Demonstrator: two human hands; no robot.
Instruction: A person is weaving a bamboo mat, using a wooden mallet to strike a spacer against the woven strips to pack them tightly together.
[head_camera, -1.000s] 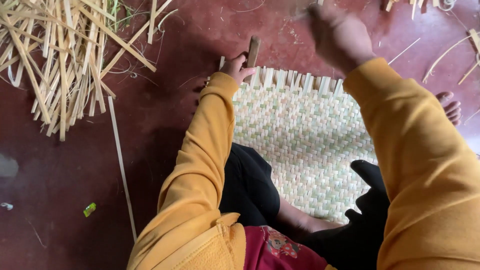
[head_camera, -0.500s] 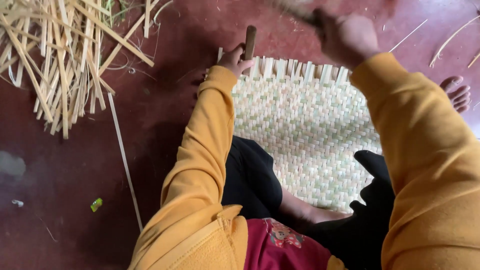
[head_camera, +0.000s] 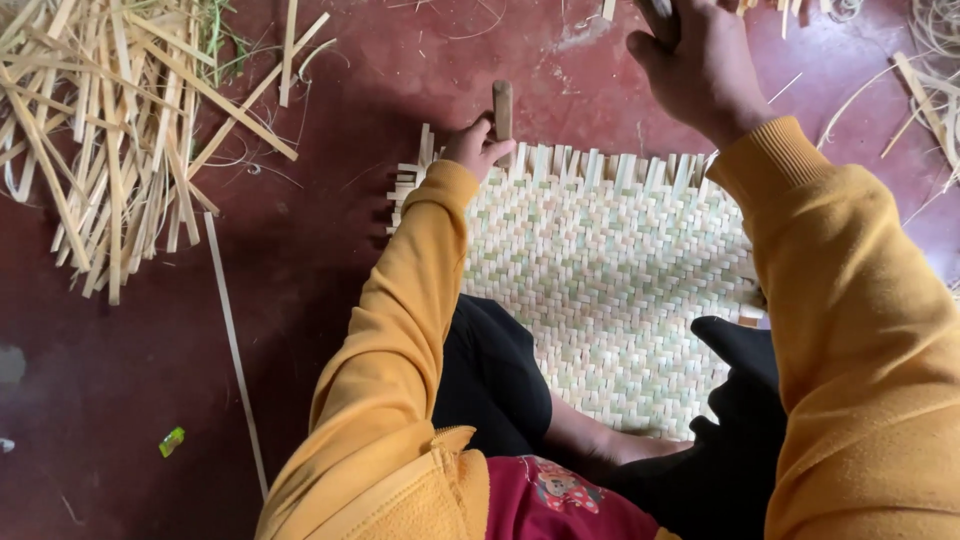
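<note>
While left hand (head_camera: 475, 148) grips wooden peg (head_camera: 502, 108), woven mat (head_camera: 610, 270) lies flat.

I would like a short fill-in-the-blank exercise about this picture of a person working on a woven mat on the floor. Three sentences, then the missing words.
1. The left hand holds a short wooden ____ upright at the far edge of the woven mat.
2. The right hand is raised ____ the mat's far edge.
3. A pile of loose strips lies on the dark ____ floor, left of the mat.

Missing words: stick; above; red
</note>
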